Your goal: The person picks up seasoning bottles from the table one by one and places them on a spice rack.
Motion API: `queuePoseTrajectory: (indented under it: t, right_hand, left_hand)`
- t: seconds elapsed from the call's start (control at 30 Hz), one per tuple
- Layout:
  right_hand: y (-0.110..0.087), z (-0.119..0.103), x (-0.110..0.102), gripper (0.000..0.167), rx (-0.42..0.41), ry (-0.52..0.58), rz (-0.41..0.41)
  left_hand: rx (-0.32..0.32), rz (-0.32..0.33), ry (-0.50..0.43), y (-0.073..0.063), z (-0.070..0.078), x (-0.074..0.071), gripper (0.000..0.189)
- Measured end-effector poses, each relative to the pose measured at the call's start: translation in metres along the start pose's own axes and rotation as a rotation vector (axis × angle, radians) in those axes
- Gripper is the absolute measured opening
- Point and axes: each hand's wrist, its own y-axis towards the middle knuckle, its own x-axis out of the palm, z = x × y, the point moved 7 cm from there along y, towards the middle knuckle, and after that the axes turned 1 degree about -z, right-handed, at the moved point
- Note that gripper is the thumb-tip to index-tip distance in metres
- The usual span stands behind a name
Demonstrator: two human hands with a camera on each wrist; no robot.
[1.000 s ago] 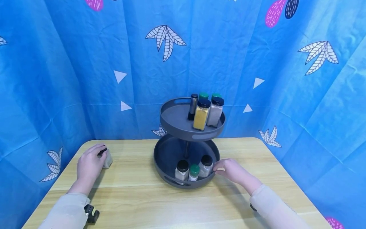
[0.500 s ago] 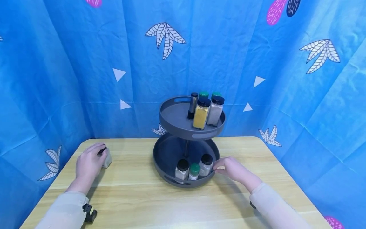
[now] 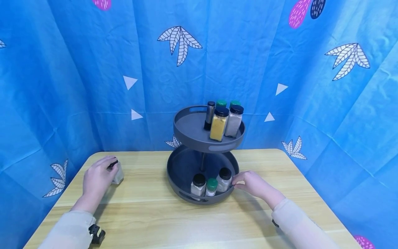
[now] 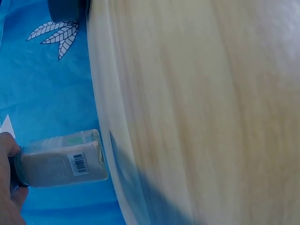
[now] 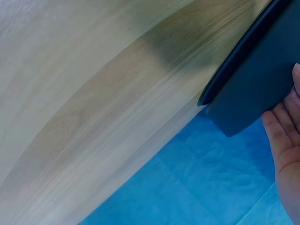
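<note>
At the left, my left hand [image 3: 97, 178] pinches a spice jar [image 3: 117, 174] by its black lid. The left wrist view shows this jar [image 4: 63, 161] filled with pale brown powder, a barcode on its side, its base close to the tabletop. My right hand [image 3: 252, 185] holds the right rim of the lower tier of a dark grey two-tier turntable [image 3: 183, 173]. In the right wrist view, fingertips [image 5: 272, 119] touch the tray's outer wall [image 5: 253, 93]. On that tier stand a black-lidded jar [image 3: 198, 188], a green-lidded jar [image 3: 211, 188] and another black-lidded jar [image 3: 223, 181].
The upper tier [image 3: 192, 126] bears a yellow-filled jar [image 3: 219, 126], a grey-filled jar [image 3: 234, 122], a slim dark grinder [image 3: 209, 117] and two green-lidded jars behind. A blue patterned curtain [image 3: 155, 86] surrounds the wooden table [image 3: 149, 214] at the back and sides.
The left hand and its jar shift only very slightly. The right hand stays at the lower tier's rim, and the turntable and its jars keep their places.
</note>
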Motion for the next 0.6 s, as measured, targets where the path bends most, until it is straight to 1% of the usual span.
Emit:
queuePoseTrajectory:
  t: [0.17, 0.37, 0.47, 0.6]
  right_hand:
    - [0.001, 0.0, 0.0, 0.016, 0.005, 0.004, -0.004]
    - [0.001, 0.002, 0.002, 0.017, 0.018, 0.012, -0.008]
    - [0.001, 0.002, 0.002, 0.017, 0.018, 0.015, -0.007]
    - [0.001, 0.003, 0.001, 0.017, 0.015, 0.015, -0.003]
  left_hand:
    - [0.007, 0.009, -0.003, -0.002, 0.001, -0.001, 0.026]
    - [0.032, 0.034, -0.008, -0.005, 0.003, -0.004, 0.027]
    - [0.048, 0.048, -0.014, -0.006, 0.007, -0.006, 0.027]
    - [0.071, 0.067, -0.03, -0.005, 0.015, -0.009, 0.027]
